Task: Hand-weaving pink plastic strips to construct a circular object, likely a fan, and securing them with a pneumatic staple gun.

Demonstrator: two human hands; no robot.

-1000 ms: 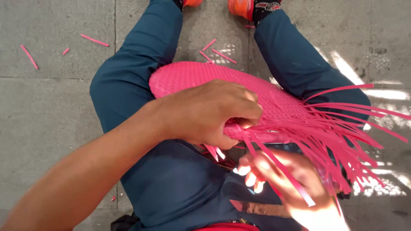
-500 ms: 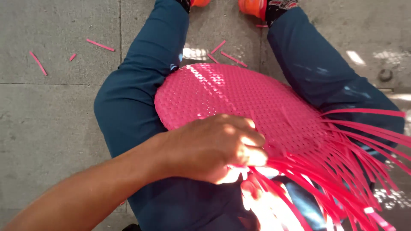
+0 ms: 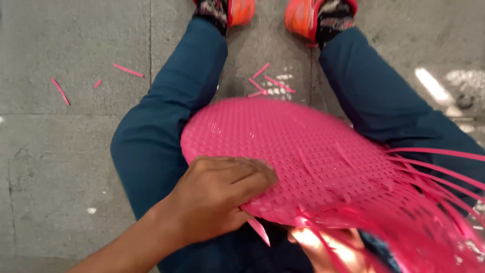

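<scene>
a bright pink woven plastic mat (image 3: pixel 303 151), domed and tightly latticed, lies across the lap with loose strips (image 3: pixel 434 167) fanning off its right edge. the left hand (image 3: pixel 217 197) clamps its near rim, fingers pressed together. the right hand (image 3: pixel 328 250) sits beneath the strips, its fingers' state unclear.

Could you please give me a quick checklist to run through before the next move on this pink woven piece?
1. Left hand grips the near edge of the pink woven piece: ok.
2. Right hand has hold of a strand: cannot tell, it is mostly hidden under the weave.
3. Piece rests steady on the lap: cannot tell, it is motion-blurred.
4. Loose strands fan free on the right side, untangled: cannot tell, blurred.
5. Cut pink scraps lie on the floor, clear of the feet: ok.
</scene>
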